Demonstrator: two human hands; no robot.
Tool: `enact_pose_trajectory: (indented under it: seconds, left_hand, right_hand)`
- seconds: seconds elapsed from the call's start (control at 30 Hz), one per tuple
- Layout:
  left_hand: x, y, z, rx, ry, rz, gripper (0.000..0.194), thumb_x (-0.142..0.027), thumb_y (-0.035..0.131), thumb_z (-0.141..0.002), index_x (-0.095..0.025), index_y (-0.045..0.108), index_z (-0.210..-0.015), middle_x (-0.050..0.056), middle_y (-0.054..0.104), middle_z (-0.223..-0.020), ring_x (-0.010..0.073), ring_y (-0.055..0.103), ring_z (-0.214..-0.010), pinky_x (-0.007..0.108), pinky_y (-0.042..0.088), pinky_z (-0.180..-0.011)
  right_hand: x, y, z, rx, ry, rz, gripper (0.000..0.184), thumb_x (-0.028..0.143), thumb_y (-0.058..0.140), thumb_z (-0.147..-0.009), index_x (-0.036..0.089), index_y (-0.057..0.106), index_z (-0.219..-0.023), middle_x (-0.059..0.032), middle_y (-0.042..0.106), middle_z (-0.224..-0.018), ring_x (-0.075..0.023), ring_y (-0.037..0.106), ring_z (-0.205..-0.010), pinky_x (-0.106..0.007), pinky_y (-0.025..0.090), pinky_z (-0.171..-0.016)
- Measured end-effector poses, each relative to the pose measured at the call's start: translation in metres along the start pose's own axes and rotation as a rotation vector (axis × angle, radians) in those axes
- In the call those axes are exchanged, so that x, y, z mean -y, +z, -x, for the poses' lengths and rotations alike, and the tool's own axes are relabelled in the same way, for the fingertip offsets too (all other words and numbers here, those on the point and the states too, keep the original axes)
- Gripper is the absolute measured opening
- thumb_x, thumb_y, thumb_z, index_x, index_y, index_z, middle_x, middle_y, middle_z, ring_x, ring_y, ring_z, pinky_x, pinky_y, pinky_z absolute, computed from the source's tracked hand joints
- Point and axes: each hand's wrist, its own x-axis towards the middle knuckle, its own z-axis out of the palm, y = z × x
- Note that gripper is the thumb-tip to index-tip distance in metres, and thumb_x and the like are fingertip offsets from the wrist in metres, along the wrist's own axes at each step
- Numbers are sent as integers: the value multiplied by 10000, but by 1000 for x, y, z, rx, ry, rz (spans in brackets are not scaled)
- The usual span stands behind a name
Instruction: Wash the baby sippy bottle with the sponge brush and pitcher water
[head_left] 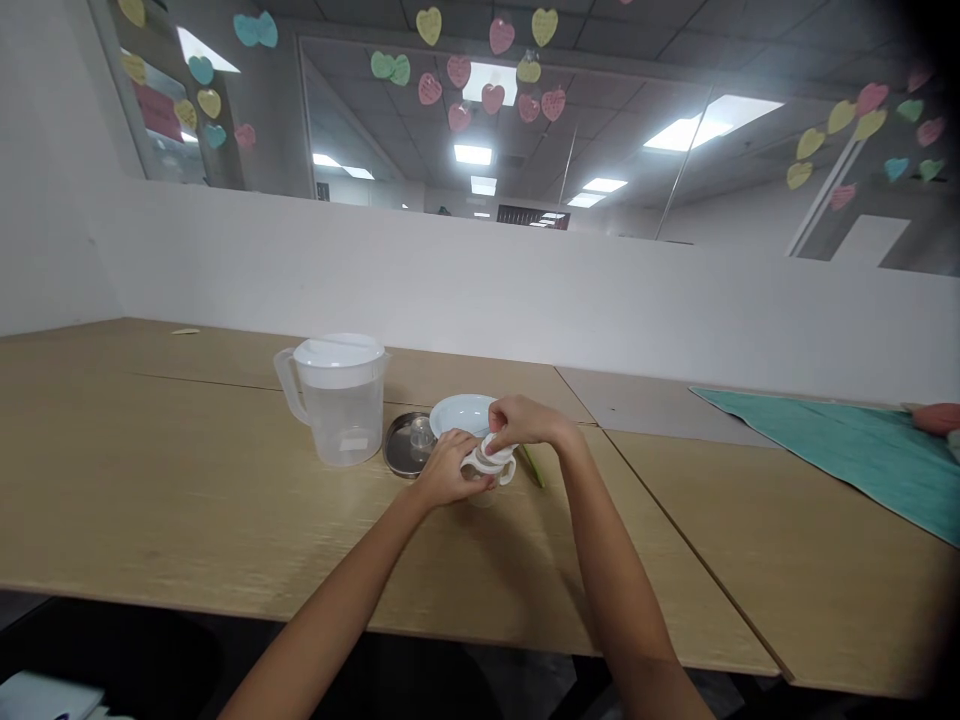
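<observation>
A small clear cup with a white top part (491, 462) and a white loop at its side is between my hands, just above the table. My left hand (448, 472) is closed around its left side. From above, my right hand (519, 420) pinches the white round piece at the top; fingers hide part of it. Behind them sits a white bowl (454, 408). To the left, a round metal tray (397, 455) holds a small clear object (421, 434). A thin green item (532, 468) lies beside the right wrist.
A clear plastic pitcher (345, 415) with a white lid stands left of the tray. A teal cloth (847, 450) covers part of the table (225, 480) at right, with a reddish item (936, 418) on it. Behind is a white wall (480, 290) below glass.
</observation>
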Motion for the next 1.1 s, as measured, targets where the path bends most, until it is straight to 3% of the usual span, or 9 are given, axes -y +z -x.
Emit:
enact_pose_trajectory:
  seconds: [0.13,0.3,0.47,0.57,0.67,0.8,0.97,1.1]
  left_hand:
    - [3,2,1,-13,-20,19,393,-484,627,-688,-189,586,-944,66,584,-941,243,502,-936,376,383,-845]
    - [7,5,2,3,-44,31,438,-494,614,-696,-183,582,-1002,75,579,-972,246,505,-948,382,387,-853]
    - [4,5,1,1,-79,127,509,-464,637,-683,-187,522,-1094,76,586,-1045,252,518,-975,383,390,-867]
    - [-1,3,1,-4,-101,179,578,-421,656,-672,-191,459,-1165,78,569,-1111,251,517,-992,376,396,-864]
    - [-3,2,1,-15,-108,192,561,-386,657,-668,-195,458,-1157,76,561,-1121,242,515,-992,366,399,-862]
    - [-1,4,2,-13,-128,169,545,-397,661,-661,-187,469,-1126,76,573,-1054,241,521,-952,372,404,-844]
    - [-1,3,3,5,-170,178,507,-411,663,-657,-186,484,-1075,72,569,-1047,240,523,-954,368,416,-828]
    - [-6,1,2,-5,-153,205,468,-388,666,-652,-195,491,-1041,52,574,-1028,221,533,-919,339,430,-796]
  right_hand:
    - [7,9,-8,50,33,-21,284,342,712,-580,153,572,-740,19,567,-663,-85,493,-564,-179,312,-473]
    - [15,8,-8,45,-33,22,169,261,638,-623,149,651,-748,2,606,-686,-97,505,-614,-183,312,-489]
    - [16,3,-1,59,-63,55,251,131,570,-617,164,674,-842,-4,646,-800,-104,541,-681,-175,331,-525]
    - [15,6,-4,-14,-51,108,216,181,602,-642,168,656,-850,-14,649,-815,-115,558,-698,-181,332,-527]
    - [16,13,-11,-103,54,199,220,314,602,-706,167,641,-865,-43,655,-820,-139,579,-697,-206,334,-532]
    - [21,19,-18,-106,170,292,223,318,519,-782,154,652,-856,-88,666,-832,-174,609,-745,-233,358,-576]
    - [23,12,-7,-127,141,278,439,491,550,-745,159,626,-1022,-89,672,-881,-204,611,-813,-254,391,-628]
    - [24,12,-2,-125,82,309,507,375,623,-693,195,556,-1162,-72,646,-1025,-210,595,-918,-256,402,-680]
